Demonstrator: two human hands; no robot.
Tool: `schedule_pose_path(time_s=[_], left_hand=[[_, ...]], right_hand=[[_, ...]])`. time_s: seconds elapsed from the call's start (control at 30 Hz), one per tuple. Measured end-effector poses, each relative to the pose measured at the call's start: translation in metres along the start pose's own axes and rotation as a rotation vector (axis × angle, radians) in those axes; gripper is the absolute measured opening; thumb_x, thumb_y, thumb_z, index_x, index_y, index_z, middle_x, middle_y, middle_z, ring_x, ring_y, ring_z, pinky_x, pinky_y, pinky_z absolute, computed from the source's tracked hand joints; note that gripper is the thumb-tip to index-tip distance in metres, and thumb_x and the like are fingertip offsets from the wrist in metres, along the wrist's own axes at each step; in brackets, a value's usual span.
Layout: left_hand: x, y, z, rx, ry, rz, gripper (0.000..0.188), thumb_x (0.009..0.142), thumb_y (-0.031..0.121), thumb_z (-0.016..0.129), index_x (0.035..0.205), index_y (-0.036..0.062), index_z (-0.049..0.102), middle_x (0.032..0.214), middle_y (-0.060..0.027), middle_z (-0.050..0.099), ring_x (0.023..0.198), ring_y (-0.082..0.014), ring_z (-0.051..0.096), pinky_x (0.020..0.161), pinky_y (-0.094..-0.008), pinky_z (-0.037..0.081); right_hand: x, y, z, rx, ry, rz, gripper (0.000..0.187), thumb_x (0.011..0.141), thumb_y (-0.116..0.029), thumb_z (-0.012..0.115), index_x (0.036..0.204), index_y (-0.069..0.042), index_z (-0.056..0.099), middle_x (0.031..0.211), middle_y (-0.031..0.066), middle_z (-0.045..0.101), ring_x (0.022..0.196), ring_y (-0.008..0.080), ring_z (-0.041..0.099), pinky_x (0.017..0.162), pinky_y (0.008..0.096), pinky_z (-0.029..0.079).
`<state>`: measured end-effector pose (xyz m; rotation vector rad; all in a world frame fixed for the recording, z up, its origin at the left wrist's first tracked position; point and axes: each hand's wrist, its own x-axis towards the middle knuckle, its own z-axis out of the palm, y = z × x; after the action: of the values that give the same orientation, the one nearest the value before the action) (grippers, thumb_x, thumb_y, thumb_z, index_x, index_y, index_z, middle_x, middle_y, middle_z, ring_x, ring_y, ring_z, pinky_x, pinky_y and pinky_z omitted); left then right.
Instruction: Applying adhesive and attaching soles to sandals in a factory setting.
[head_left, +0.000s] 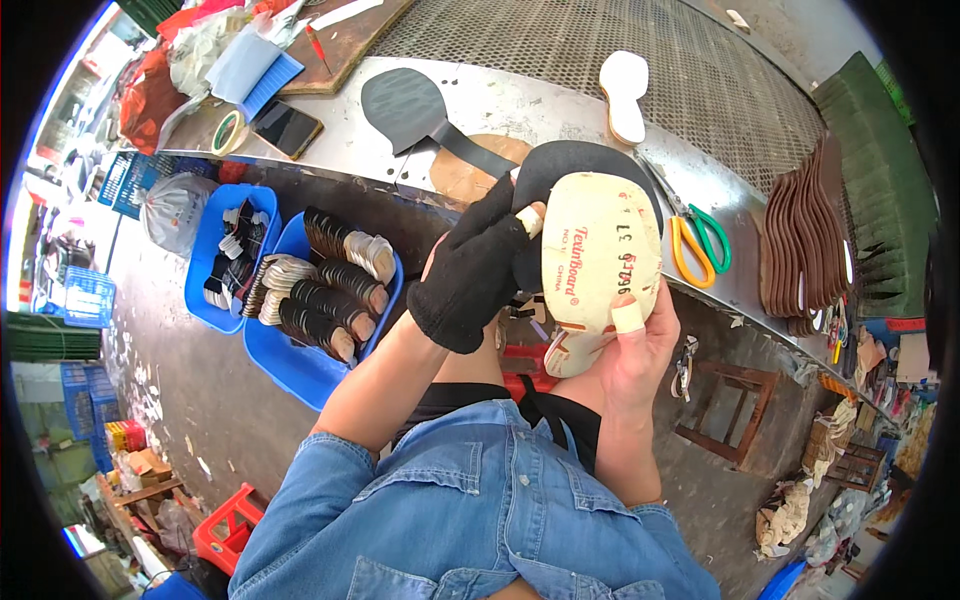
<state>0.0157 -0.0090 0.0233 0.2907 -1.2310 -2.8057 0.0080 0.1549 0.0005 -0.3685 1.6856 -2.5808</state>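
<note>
A cream insole board (590,250), printed on its face, is held up in front of me with a black covering piece (575,160) around its far end. My left hand (475,265), in a black glove with the thumb tip bare, is closed on the black piece at the board's left edge. At the near right, my right hand (640,350) grips the board, its wrapped thumb pressed on the cream face. The fingers behind the board are hidden. Beyond, a black paddle-shaped cutout (405,105) lies on the bench, its strip over a tan piece (465,165).
Scissors (700,245) with green and yellow handles lie right of the board, near stacked brown insoles (805,235). A white insole (625,95) rests on the bench (345,135). Further left are a phone (288,128) and tape roll (230,132). Blue bins (270,350) hold bundled pieces.
</note>
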Motion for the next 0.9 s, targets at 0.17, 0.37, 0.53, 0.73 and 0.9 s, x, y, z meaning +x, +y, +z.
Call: schedule_pose_path(time_s=[0.17,0.37,0.53,0.73,0.9], left_hand=[[0.003,-0.004,-0.003,-0.023,-0.046,-0.004,0.050,0.091,0.012,0.052,0.136,-0.0008,0.035,0.123,-0.0118,0.053,0.106,-0.0181,0.056,0.087,-0.0300,0.048],[0.004,-0.010,-0.012,-0.159,-0.150,-0.002,0.045,0.090,0.010,0.049,0.133,-0.0011,0.038,0.121,-0.0137,0.054,0.106,-0.0207,0.057,0.088,-0.0329,0.049],[0.008,-0.009,-0.014,0.017,-0.156,-0.035,0.042,0.089,0.015,0.049,0.127,-0.0016,0.043,0.119,-0.0139,0.055,0.106,-0.0216,0.057,0.087,-0.0337,0.049],[-0.003,0.008,0.011,-0.222,-0.025,-0.050,0.039,0.093,0.025,0.046,0.122,-0.0022,0.047,0.114,-0.0141,0.058,0.101,-0.0201,0.059,0.085,-0.0313,0.050],[0.005,0.009,0.012,0.031,0.018,-0.008,0.038,0.094,0.027,0.048,0.117,-0.0030,0.050,0.109,-0.0133,0.060,0.095,-0.0193,0.061,0.082,-0.0309,0.051]], right_hand=[[0.001,-0.001,-0.003,-0.038,-0.037,0.020,0.034,0.086,-0.016,0.062,0.111,0.004,0.052,0.099,0.0039,0.060,0.088,0.0069,0.055,0.077,0.0201,0.043],[0.001,0.002,-0.003,-0.013,-0.038,0.042,0.029,0.086,-0.015,0.063,0.106,0.003,0.054,0.097,0.0025,0.060,0.084,0.0052,0.054,0.072,0.0190,0.043],[0.001,0.004,-0.005,-0.005,-0.047,0.055,0.026,0.086,-0.014,0.063,0.104,0.003,0.055,0.094,0.0019,0.060,0.081,0.0043,0.054,0.070,0.0187,0.043],[0.005,0.003,-0.008,-0.032,-0.047,0.086,0.023,0.085,-0.013,0.062,0.102,0.003,0.056,0.091,0.0021,0.061,0.079,0.0044,0.054,0.070,0.0183,0.043],[0.004,0.007,-0.008,-0.021,-0.038,0.086,0.022,0.085,-0.010,0.060,0.102,0.003,0.056,0.092,0.0029,0.061,0.082,0.0050,0.054,0.071,0.0189,0.043]])
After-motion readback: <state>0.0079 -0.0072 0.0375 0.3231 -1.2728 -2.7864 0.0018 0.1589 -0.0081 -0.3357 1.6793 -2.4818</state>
